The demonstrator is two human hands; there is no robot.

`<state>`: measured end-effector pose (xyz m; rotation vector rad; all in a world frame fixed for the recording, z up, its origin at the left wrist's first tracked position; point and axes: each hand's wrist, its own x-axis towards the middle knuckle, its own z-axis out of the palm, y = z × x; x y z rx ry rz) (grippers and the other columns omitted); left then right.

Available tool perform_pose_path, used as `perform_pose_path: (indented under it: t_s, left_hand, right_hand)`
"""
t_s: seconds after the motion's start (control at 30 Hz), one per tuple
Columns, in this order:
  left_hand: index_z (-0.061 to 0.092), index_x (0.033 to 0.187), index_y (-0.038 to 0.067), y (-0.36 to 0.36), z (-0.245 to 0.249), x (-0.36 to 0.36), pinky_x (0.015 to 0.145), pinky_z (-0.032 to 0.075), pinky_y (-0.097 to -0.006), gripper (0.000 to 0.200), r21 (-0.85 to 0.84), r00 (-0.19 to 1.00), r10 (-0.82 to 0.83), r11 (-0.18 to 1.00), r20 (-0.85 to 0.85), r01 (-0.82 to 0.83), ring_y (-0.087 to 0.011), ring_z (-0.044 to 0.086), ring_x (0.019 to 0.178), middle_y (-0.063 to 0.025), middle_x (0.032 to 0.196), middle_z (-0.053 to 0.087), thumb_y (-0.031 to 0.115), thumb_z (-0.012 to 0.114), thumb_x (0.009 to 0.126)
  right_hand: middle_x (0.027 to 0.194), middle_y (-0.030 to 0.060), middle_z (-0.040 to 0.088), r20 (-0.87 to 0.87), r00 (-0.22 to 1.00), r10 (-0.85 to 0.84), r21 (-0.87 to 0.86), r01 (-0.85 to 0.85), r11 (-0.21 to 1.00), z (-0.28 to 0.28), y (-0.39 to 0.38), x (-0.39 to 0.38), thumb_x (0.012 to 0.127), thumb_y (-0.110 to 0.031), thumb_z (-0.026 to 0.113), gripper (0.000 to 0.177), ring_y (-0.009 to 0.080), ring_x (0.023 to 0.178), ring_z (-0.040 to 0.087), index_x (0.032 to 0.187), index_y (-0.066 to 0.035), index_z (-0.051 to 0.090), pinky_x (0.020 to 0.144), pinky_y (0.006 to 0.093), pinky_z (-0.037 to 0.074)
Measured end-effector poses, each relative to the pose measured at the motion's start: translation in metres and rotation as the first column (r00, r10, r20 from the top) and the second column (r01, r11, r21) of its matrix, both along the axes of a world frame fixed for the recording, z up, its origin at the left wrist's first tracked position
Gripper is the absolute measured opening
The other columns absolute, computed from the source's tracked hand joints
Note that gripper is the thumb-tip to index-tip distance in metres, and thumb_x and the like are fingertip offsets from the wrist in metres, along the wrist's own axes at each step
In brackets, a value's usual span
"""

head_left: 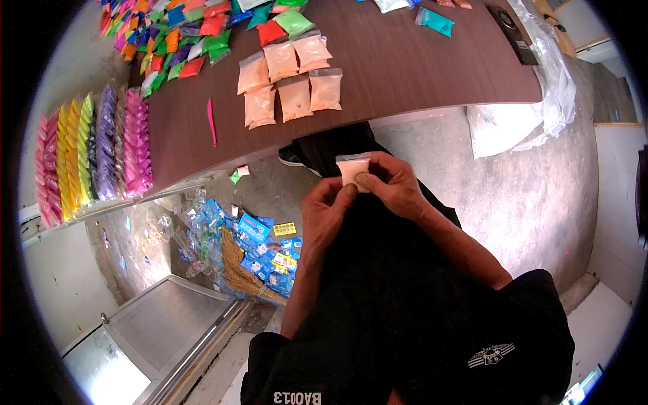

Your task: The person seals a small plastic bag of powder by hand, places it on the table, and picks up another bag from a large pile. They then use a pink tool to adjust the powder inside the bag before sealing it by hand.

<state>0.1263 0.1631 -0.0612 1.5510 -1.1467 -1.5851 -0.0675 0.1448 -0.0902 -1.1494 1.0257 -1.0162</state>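
Observation:
Both hands hold one small clear packet of peach-coloured clay-like stuff [350, 170] above my lap, in front of the table edge. My left hand [327, 206] pinches its lower left side between thumb and fingers. My right hand [389, 183] grips the right side, its thumb pressed on the packet's face. On the table, several similar peach packets [295, 96] lie in two rows. A pink plastic knife [212, 123] rests to their left.
Many colourful packets [192, 40] cover the table's far left. Long twisted bundles of packets [106, 145] hang over its left edge. A teal packet [436, 22] and a black device [511, 35] lie right. Below are a straw broom [243, 266], blue wrappers [253, 229] and a plastic bag [503, 128].

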Motion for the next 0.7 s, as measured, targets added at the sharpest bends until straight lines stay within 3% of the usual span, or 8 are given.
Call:
perform_pose_path:
  t_s: [0.23, 0.33, 0.5, 0.57, 0.7]
  left_hand:
    - [0.072, 0.116, 0.001, 0.0, 0.005, 0.001, 0.087, 0.056, -0.0315, 0.027, -0.032, 0.999, -0.033, 0.999, 0.012, 0.034, -0.0163, 0.07, 0.094, -0.0095, 0.104, 0.075, 0.024, 0.072, 0.102]
    - [0.072, 0.119, 0.0, -0.001, 0.008, -0.005, 0.083, 0.055, -0.0302, 0.027, -0.044, 1.0, -0.006, 0.999, 0.017, 0.006, -0.0132, 0.068, 0.092, -0.0074, 0.103, 0.075, 0.021, 0.072, 0.102]
    - [0.072, 0.116, 0.0, -0.001, 0.002, -0.005, 0.085, 0.057, -0.0315, 0.026, -0.042, 0.995, 0.094, 0.995, -0.036, -0.095, -0.0169, 0.071, 0.094, -0.0106, 0.107, 0.075, 0.022, 0.072, 0.102]
    - [0.072, 0.116, 0.0, -0.001, 0.003, -0.003, 0.085, 0.057, -0.0312, 0.025, -0.059, 0.997, 0.08, 0.995, -0.018, -0.081, -0.0166, 0.071, 0.094, -0.0103, 0.106, 0.075, 0.021, 0.072, 0.102]
    - [0.073, 0.114, 0.001, 0.001, -0.001, 0.001, 0.084, 0.057, -0.0303, 0.022, -0.117, 0.999, 0.039, 0.992, 0.01, -0.037, -0.0158, 0.07, 0.094, -0.0095, 0.104, 0.075, 0.019, 0.072, 0.101]
  right_hand:
    - [0.105, 0.0085, 0.073, -0.036, 0.999, -0.031, 0.013, 0.032, 0.999, 0.007, -0.001, 0.003, 0.104, -0.025, 0.069, 0.028, 0.0147, 0.094, 0.068, 0.12, -0.002, 0.069, 0.084, 0.0314, 0.058]
    - [0.104, 0.0082, 0.073, -0.058, 0.998, -0.038, -0.003, 0.038, 0.999, 0.004, -0.001, 0.001, 0.104, -0.024, 0.07, 0.026, 0.0146, 0.093, 0.068, 0.118, -0.002, 0.069, 0.083, 0.0315, 0.058]
    - [0.102, 0.0077, 0.073, -0.103, 0.995, -0.019, -0.058, 0.013, 0.998, 0.002, 0.001, 0.002, 0.102, -0.02, 0.071, 0.023, 0.0137, 0.092, 0.068, 0.117, -0.002, 0.07, 0.08, 0.0307, 0.058]
    - [0.102, 0.008, 0.073, -0.123, 0.992, -0.011, -0.133, -0.006, 0.991, 0.002, 0.001, 0.003, 0.101, -0.018, 0.071, 0.023, 0.0133, 0.092, 0.067, 0.117, -0.002, 0.07, 0.08, 0.0301, 0.057]
    - [0.102, 0.0084, 0.073, -0.074, 0.997, -0.013, -0.105, 0.005, 0.994, 0.0, 0.003, 0.003, 0.101, -0.019, 0.071, 0.023, 0.014, 0.092, 0.068, 0.117, -0.002, 0.07, 0.079, 0.0308, 0.057]
